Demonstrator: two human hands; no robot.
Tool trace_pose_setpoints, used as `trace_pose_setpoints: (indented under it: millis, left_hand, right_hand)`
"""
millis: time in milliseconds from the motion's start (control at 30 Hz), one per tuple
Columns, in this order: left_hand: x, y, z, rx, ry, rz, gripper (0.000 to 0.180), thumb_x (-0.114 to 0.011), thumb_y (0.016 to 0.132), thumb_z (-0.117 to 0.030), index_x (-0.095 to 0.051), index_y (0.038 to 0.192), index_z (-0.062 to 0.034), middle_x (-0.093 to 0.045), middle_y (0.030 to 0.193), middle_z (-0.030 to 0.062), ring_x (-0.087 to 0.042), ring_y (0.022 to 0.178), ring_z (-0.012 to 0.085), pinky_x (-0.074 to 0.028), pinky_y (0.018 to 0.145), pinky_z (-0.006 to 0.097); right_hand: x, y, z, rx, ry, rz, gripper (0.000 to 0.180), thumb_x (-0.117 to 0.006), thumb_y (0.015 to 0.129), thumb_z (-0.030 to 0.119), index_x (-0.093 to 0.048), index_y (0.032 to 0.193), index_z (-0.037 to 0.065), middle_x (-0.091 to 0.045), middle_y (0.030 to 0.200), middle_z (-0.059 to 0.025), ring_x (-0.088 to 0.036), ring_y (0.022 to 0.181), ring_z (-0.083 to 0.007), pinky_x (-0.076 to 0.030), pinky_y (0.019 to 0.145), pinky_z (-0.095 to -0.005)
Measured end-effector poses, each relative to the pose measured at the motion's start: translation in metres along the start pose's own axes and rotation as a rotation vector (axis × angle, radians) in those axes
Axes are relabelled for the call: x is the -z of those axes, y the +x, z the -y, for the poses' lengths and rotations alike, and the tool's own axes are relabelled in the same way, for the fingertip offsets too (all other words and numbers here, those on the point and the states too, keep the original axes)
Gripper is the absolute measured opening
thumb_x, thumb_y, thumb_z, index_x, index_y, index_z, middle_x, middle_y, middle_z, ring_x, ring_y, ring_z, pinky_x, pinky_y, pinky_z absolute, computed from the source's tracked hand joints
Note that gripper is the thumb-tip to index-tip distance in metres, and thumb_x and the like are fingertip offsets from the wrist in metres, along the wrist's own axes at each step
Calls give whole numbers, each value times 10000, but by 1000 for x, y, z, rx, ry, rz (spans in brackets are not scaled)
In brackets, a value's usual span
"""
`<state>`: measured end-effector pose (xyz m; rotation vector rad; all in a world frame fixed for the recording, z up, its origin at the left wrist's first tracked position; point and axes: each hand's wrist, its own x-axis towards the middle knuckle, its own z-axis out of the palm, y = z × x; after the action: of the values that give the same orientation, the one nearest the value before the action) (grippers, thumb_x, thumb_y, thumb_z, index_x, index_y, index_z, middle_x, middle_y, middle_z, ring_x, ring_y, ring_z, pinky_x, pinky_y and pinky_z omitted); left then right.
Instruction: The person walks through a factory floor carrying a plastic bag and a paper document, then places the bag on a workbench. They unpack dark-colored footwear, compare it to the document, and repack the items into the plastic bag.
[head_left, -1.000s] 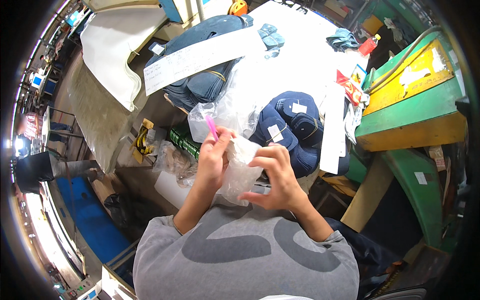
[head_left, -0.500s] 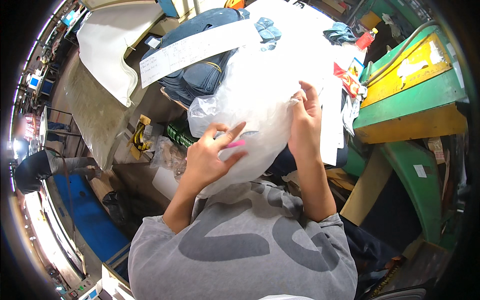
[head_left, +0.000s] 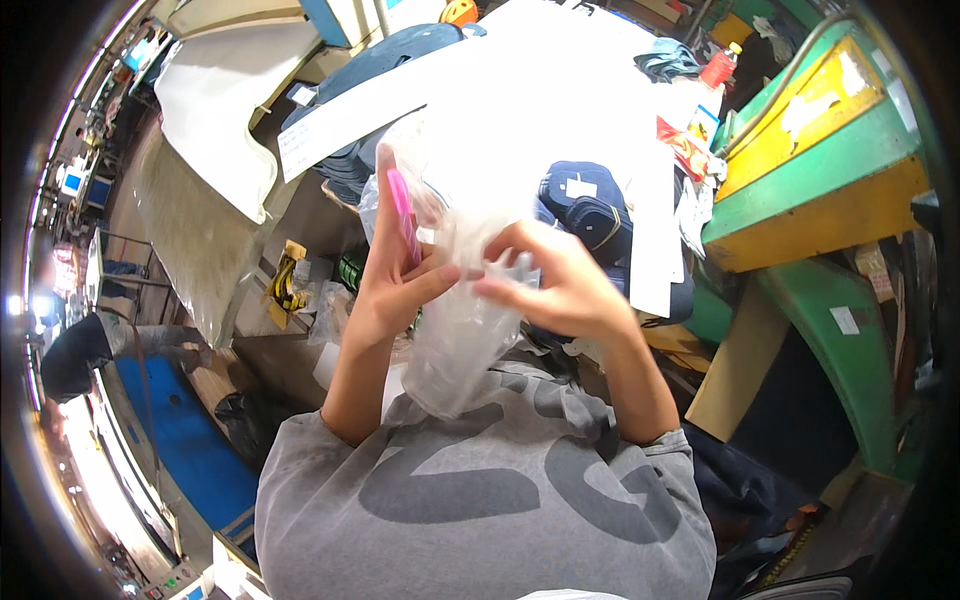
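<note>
A clear plastic bag (head_left: 455, 355) is bunched up in front of my chest, its lower part hanging over my shirt. My left hand (head_left: 385, 285) is closed on its left side, and a pink pen (head_left: 404, 215) sticks up along that hand's fingers. From the right, my right hand (head_left: 575, 285) has its fingers curled and its thumb pressed into the gathered plastic. Just beyond the right hand lie dark blue bundles (head_left: 597, 222) of cut pieces, one bearing a white label.
At the far left of the table, a long paper strip (head_left: 350, 118) lies over stacked dark blue pieces (head_left: 345, 180). A red bottle (head_left: 720, 66) stands at the back right. A green and yellow machine (head_left: 820, 170) borders the right side. A person (head_left: 75, 355) bends at the far left.
The bag was spread wide across the table and is now gathered between my hands. My left hand has turned upright with the pen, and the dark blue bundles have come into view.
</note>
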<state>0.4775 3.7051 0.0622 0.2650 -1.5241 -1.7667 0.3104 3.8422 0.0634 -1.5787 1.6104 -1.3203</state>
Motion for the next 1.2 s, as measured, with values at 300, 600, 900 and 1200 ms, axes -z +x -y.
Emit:
trace_pose_setpoints:
  millis: [300,600,900,1200]
  left_hand:
    - [16,44,-43,-398,797,-330,292,-641,932,57,-687,1198,-56,-594,1243,46,-310,633,6,-332,497,180]
    - [-60,-26,10,-313,1096,559,558,-883,773,-416,-690,1269,-250,-682,1141,61,-737,733,223,-584,612,352]
    - [-58,19,57,42,1196,585,707,-613,939,-13,-360,1542,-283,-596,1221,172,-701,781,239,-610,627,350]
    - [-27,110,-62,-517,569,914,335,-500,892,139,-634,1175,22,-639,1308,197,-692,1077,231,-563,664,307]
  right_hand:
    - [79,-41,-61,-159,962,-869,274,-595,1024,140,-558,1251,-9,-636,1008,-72,-648,765,-140,-562,721,-259]
    - [86,-111,-120,116,930,-535,355,-619,1019,296,-565,1248,30,-652,1124,-104,-661,899,-197,-588,750,-326]
    - [110,-154,-153,134,1009,-773,418,-605,1030,309,-540,1329,25,-656,1206,-118,-635,1084,-245,-559,918,-372]
    - [177,-158,-139,148,481,-868,410,-651,1006,217,-533,1335,3,-658,1211,-135,-650,1089,-246,-561,957,-387]
